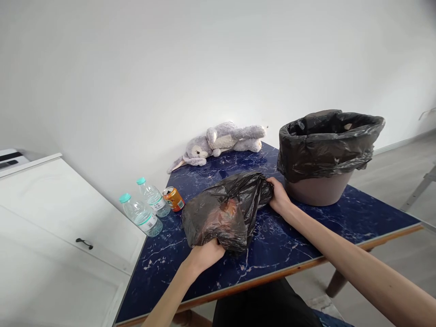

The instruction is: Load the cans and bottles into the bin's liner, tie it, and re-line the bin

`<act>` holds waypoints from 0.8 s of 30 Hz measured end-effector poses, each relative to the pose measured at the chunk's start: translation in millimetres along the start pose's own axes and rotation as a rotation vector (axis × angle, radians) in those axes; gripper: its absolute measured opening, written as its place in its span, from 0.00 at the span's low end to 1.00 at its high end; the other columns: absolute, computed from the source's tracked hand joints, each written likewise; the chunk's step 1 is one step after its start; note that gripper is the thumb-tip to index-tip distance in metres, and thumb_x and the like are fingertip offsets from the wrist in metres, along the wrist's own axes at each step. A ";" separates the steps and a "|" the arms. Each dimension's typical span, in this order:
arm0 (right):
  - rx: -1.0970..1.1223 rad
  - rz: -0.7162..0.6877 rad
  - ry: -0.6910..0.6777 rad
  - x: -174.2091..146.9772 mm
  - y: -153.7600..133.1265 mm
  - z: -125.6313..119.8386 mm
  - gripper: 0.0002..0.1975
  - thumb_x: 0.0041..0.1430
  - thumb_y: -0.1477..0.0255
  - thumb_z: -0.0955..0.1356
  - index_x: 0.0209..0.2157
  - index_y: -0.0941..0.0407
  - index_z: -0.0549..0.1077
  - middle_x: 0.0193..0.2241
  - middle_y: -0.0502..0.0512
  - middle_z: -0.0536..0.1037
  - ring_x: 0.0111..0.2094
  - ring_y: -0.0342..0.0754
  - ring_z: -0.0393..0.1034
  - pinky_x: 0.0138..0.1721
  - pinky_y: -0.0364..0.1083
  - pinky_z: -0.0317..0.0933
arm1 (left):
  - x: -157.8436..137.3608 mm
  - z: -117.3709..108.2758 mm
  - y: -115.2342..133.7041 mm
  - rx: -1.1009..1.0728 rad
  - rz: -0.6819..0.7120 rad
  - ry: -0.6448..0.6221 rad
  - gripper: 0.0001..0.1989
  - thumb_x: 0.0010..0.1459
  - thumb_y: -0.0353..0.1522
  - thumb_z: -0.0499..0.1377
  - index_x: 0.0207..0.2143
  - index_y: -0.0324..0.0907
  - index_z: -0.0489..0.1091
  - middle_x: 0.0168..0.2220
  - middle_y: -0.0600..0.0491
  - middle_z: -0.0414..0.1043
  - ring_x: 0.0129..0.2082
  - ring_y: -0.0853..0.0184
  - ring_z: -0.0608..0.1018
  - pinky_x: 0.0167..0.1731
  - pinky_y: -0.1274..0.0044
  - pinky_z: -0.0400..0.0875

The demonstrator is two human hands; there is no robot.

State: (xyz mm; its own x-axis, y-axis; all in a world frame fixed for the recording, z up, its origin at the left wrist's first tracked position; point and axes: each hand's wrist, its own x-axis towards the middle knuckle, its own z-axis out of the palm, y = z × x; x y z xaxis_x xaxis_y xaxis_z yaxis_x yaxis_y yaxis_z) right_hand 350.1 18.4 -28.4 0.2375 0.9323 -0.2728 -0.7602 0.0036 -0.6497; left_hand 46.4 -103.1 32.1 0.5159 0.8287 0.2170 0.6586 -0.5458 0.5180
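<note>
A thin black plastic bag (252, 213) lies on the blue marbled table in front of me, bulging and crumpled. Something reddish shows dimly through its film; I cannot make out what it is. My left hand (208, 253) is closed at the bag's near edge, its fingertips hidden by the plastic. At the bag's right end, my right hand (278, 196) pinches the gathered plastic. Left of the bag stand an orange drink can (174, 199) and two clear plastic bottles with turquoise caps, a nearer bottle (141, 217) and a farther bottle (154, 197).
A pinkish-brown trash bin (315, 188), lined with a black bag, stands at the table's right side. A grey plush rabbit (221, 140) lies against the wall at the back. The table (265, 252) has a wooden edge towards me. A white cabinet (61, 227) adjoins on the left.
</note>
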 end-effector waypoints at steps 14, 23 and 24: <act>0.140 -0.016 -0.028 -6.1 -5.7 1.0 0.17 0.73 0.61 0.71 0.56 0.56 0.75 0.53 0.59 0.79 0.47 0.52 0.78 0.48 0.54 0.76 | -73.3 -136.8 3.1 0.519 -0.427 0.254 0.26 0.65 0.53 0.59 0.60 0.54 0.67 0.48 0.55 0.84 0.34 0.60 0.84 0.38 0.72 0.76; 0.090 -0.030 -0.070 -12.8 -7.3 4.2 0.16 0.73 0.61 0.71 0.54 0.57 0.76 0.50 0.58 0.80 0.45 0.51 0.78 0.46 0.53 0.76 | -21.6 -146.5 -9.2 0.723 -0.494 0.242 0.21 0.66 0.51 0.55 0.54 0.52 0.69 0.60 0.53 0.78 0.54 0.51 0.83 0.45 0.67 0.75; 0.079 -0.030 -0.068 -13.1 -7.1 4.2 0.16 0.73 0.61 0.71 0.54 0.57 0.76 0.50 0.58 0.80 0.45 0.51 0.78 0.46 0.53 0.76 | -14.5 -147.0 -11.6 0.753 -0.520 0.211 0.22 0.66 0.51 0.55 0.55 0.51 0.69 0.60 0.51 0.79 0.54 0.49 0.82 0.45 0.66 0.75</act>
State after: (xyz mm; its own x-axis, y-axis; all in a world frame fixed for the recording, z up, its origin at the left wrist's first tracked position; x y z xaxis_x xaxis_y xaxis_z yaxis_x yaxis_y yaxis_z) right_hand 349.9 7.7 -17.2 0.2211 0.9537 -0.2038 -0.7992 0.0575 -0.5983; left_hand -49.2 -90.5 144.6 -0.0045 0.9563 0.2922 0.9977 0.0240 -0.0632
